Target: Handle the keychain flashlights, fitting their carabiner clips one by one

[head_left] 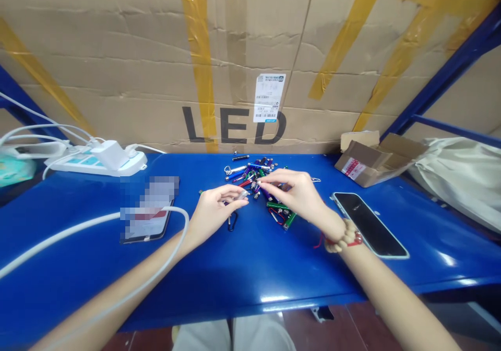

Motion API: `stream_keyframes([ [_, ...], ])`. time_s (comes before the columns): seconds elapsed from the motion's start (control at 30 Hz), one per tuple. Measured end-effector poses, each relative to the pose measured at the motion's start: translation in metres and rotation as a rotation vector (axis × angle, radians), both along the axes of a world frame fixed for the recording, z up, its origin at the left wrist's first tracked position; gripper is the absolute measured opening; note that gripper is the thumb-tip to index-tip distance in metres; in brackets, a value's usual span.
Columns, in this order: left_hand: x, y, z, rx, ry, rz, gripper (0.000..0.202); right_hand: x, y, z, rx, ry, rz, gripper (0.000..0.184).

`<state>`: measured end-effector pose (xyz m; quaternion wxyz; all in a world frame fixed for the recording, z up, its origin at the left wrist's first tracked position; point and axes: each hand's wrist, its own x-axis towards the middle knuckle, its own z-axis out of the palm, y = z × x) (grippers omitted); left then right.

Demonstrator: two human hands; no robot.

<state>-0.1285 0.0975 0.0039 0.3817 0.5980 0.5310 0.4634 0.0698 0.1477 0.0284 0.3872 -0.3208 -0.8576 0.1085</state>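
Note:
My left hand is closed, its thumb and fingers pinching a small silvery tube. A black carabiner hangs below that hand; whether it joins the tube is hidden. My right hand is also closed, thumb and forefinger pressed together just right of the tube. What lies in that pinch is too small to name. Behind and between the hands spreads a pile of small metal tubes in blue, green, purple, red and black, some with clips. A green tube and a red carabiner lie below my right hand.
A phone lies at right, another phone at left. A white cable crosses my left forearm. A power strip stands back left, a small open carton back right. A large cardboard box walls the blue table's rear.

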Motion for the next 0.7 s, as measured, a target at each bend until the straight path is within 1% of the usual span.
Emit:
stream_keyframes([
  [0.07,0.0,-0.001,-0.001,0.004,-0.003,-0.017,0.027,-0.009,-0.006,-0.005,0.022,0.018,0.119,0.018],
  [0.13,0.0,-0.001,-0.001,0.01,-0.011,-0.029,0.027,-0.012,-0.009,-0.008,0.031,0.007,0.166,0.018],
  [0.27,-0.001,-0.001,0.0,0.011,-0.024,-0.031,0.028,-0.012,-0.008,-0.013,0.05,-0.01,0.171,0.017],
  [0.43,-0.001,-0.001,0.001,0.007,-0.006,-0.026,0.027,-0.013,-0.01,-0.014,0.12,0.088,0.131,0.014],
  [0.57,0.0,-0.002,0.001,0.009,-0.028,-0.064,0.026,-0.016,-0.012,-0.015,0.124,0.089,0.182,0.015],
  [0.7,0.0,-0.003,-0.001,-0.007,-0.028,-0.075,0.026,-0.016,-0.011,-0.016,0.112,0.074,0.225,0.016],
])
